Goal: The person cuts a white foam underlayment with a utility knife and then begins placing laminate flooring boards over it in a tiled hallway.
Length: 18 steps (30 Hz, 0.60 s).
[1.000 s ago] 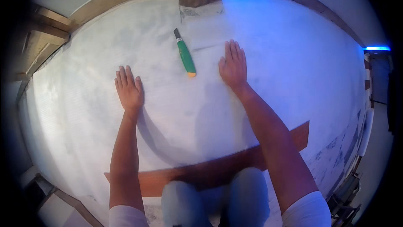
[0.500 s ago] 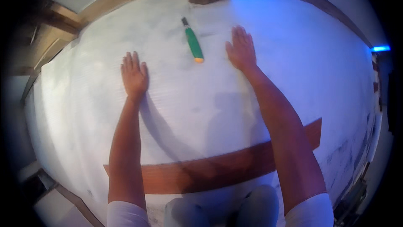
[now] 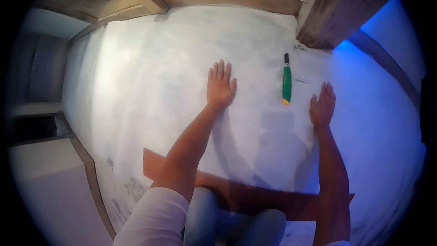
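Across the frame's middle, my left hand and right hand press flat and open on the white underlay sheet, gripping nothing; it lies smooth, green utility knife between them unused.

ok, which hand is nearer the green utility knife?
Right. The right hand lies flat just right of the green utility knife, near its yellow end. The left hand is flat on the white underlay, farther off to the knife's left.

A floor covered by a big white sheet

The white sheet lies on the floor. A green knife lies on it. Both hands press flat on it. A brown plank lies at its near edge.
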Available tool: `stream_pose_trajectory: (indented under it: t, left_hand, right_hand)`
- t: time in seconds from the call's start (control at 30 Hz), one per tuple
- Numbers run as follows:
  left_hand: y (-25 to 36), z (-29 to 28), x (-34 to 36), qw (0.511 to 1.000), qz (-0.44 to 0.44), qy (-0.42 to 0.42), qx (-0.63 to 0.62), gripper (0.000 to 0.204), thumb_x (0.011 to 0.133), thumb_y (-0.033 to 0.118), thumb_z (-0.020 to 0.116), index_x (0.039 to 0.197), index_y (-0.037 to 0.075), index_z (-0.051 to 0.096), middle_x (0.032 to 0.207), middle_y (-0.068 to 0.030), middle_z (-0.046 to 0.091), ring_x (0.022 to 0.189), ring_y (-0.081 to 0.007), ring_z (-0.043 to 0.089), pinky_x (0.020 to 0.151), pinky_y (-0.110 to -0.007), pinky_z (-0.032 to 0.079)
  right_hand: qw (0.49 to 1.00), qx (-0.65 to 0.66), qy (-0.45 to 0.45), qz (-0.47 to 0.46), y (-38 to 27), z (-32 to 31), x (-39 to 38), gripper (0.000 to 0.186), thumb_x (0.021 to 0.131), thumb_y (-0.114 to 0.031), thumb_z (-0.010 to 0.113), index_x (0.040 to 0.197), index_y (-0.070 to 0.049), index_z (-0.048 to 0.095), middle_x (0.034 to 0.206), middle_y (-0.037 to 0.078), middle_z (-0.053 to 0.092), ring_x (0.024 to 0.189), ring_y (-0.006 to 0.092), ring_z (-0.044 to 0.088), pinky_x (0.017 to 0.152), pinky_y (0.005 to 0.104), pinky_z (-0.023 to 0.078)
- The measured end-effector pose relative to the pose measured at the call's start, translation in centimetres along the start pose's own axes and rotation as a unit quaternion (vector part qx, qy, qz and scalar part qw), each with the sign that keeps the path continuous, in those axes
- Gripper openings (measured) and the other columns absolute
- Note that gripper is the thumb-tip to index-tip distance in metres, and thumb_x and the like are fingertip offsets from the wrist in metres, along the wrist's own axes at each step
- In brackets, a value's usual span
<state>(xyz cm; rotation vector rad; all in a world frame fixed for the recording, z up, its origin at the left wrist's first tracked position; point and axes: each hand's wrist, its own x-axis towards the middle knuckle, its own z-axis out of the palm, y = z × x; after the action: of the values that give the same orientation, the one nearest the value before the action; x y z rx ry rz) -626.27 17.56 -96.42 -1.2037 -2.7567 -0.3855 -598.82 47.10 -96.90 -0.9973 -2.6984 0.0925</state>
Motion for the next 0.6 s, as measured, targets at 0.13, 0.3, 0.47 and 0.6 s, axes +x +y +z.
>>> stream_pose_trajectory:
  t: [0.13, 0.3, 0.47, 0.6]
  left_hand:
    - [-0.8, -0.4, -0.1, 1.000, -0.001, 0.001, -0.010, 0.060, 0.100, 0.036, 0.043, 0.151, 0.004, 0.036, 0.158, -0.0239, 0.027, 0.146, -0.0415, 0.024, 0.120, -0.052, 0.016]
    - [-6.8, -2.4, -2.0, 0.999, 0.002, -0.025, -0.023, 0.060, 0.097, 0.033, 0.054, 0.146, 0.001, 0.041, 0.152, -0.0275, 0.035, 0.142, -0.0437, 0.031, 0.118, -0.054, 0.021]
    - [-21.1, -6.3, -12.9, 0.978, -0.183, -0.003, 0.097, 0.058, 0.099, 0.034, 0.049, 0.147, 0.002, 0.042, 0.155, -0.0259, 0.032, 0.144, -0.0425, 0.029, 0.118, -0.056, 0.018]
    - [-28.2, -8.5, -18.2, 0.954, -0.281, -0.008, 0.102, 0.057, 0.101, 0.037, 0.045, 0.150, 0.008, 0.039, 0.156, -0.0252, 0.031, 0.146, -0.0423, 0.025, 0.118, -0.056, 0.018]
  right_hand:
    - [1.000, -0.005, -0.006, -0.005, -0.3, 0.3, 0.6, 0.063, 0.095, -0.027, 0.055, 0.150, -0.004, 0.036, 0.156, 0.018, 0.034, 0.146, 0.0320, 0.029, 0.120, 0.0477, 0.020]
    - [1.000, 0.012, 0.008, -0.007, -0.4, 0.0, 0.7, 0.060, 0.093, -0.023, 0.057, 0.148, -0.005, 0.039, 0.155, 0.018, 0.036, 0.144, 0.0327, 0.032, 0.120, 0.0479, 0.021]
    - [1.000, 0.004, 0.017, -0.026, 0.1, 0.3, 0.6, 0.059, 0.095, -0.021, 0.056, 0.148, -0.005, 0.038, 0.154, 0.018, 0.037, 0.144, 0.0335, 0.033, 0.119, 0.0481, 0.022]
    - [0.999, 0.002, 0.009, -0.038, -0.2, 1.0, 0.9, 0.057, 0.098, -0.023, 0.052, 0.149, -0.004, 0.038, 0.154, 0.018, 0.037, 0.143, 0.0341, 0.033, 0.119, 0.0476, 0.023]
